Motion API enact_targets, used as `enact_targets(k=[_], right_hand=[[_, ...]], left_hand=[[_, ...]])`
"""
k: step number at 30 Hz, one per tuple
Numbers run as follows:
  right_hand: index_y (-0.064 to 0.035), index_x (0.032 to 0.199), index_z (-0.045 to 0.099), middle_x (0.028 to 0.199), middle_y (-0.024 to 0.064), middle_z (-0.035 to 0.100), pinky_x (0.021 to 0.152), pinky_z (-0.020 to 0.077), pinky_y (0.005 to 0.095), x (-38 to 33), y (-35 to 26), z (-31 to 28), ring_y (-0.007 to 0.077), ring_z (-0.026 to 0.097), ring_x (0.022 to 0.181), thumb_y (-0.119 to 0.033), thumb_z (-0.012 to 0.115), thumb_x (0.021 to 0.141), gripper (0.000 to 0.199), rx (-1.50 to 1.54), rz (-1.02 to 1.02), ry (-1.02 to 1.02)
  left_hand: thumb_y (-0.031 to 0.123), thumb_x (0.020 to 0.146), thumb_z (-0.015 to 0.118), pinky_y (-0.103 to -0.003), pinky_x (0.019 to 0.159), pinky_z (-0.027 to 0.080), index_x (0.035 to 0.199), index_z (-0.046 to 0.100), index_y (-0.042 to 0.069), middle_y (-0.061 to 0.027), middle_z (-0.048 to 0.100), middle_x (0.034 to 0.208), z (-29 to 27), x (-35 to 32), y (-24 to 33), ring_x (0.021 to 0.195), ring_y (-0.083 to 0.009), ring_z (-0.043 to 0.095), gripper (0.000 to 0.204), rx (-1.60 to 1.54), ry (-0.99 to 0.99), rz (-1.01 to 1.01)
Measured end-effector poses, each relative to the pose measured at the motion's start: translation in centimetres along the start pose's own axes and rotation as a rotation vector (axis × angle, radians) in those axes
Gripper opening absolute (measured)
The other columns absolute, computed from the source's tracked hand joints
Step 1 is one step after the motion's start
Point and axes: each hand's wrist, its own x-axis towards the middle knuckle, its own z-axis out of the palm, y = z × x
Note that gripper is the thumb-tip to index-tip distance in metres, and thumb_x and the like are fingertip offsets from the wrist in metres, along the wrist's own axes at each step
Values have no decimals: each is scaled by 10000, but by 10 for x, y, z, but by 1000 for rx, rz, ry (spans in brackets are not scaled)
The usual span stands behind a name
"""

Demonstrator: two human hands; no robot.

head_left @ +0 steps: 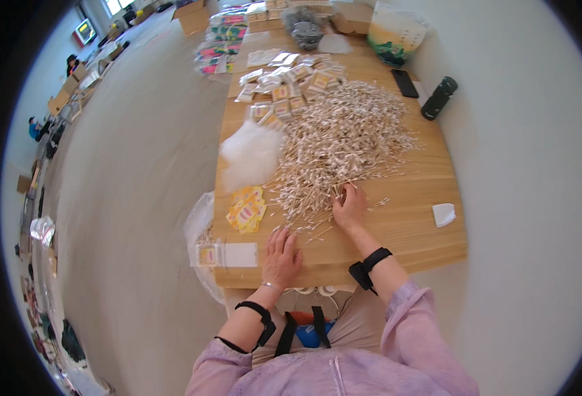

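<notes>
A large heap of cotton swabs with wooden sticks and white tips covers the middle of the wooden table. At its near edge my right hand is closed, fingers curled round a few swabs; how many is hidden. Palm down by the table's front edge, my left hand has its fingers stretched out, close to some loose swabs. To its left lie a white strip and a clear packet with a yellow card. Above these is a stack of yellow cards.
Clear plastic bags lie left of the heap, with filled packets behind. On the right are a white scrap, dark bottle and black phone. A bag of swabs hangs beside the left edge; a wall stands at right.
</notes>
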Motion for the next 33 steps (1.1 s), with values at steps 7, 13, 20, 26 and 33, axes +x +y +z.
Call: enact_targets(k=[7, 13, 20, 26, 33], right_hand=[[-131, 1208, 506, 1305, 105, 413, 1071, 204, 525, -16, -68, -4, 341, 300, 1282, -224, 637, 783, 454, -222, -405, -145], [-154, 1280, 499, 1451, 49, 320, 1108, 104, 544, -16, -39, 5, 341, 222, 1346, -268, 549, 858, 441, -427, -421, -318], [-124, 1245, 532, 1414, 58, 375, 1102, 144, 532, -18, -37, -22, 307, 259, 1332, -209, 540, 855, 400, -470, -351, -126], [-114, 1169, 562, 1226, 54, 507, 1074, 214, 486, -77, -43, -18, 291, 375, 1224, -163, 585, 805, 368, -278, -493, -304], [-128, 1161, 573, 1205, 40, 522, 1071, 227, 475, -78, -31, -47, 271, 395, 1214, -126, 598, 776, 386, -207, -529, -314]], left_hand=[[156, 765, 636, -451, 1076, 286, 1220, 490, 66, -139, 436, 1303, 0, -1, -1, 1258, -335, 374, 486, -58, 40, -16], [184, 780, 627, -449, 1091, 277, 1192, 501, 48, -139, 447, 1279, 6, -2, 0, 1252, -311, 378, 451, -32, 51, 6], [139, 778, 620, -435, 1081, 289, 1189, 493, 31, -150, 443, 1282, -5, -3, 0, 1248, -325, 380, 443, -91, 42, -26], [37, 775, 603, -428, 1056, 325, 1206, 480, 21, -170, 429, 1298, 7, -4, -6, 1247, -357, 380, 448, -217, 89, -80], [42, 743, 671, -400, 1007, 380, 1142, 545, 14, -155, 520, 1202, 3, 31, -15, 1182, -340, 449, 419, -228, 45, 38]])
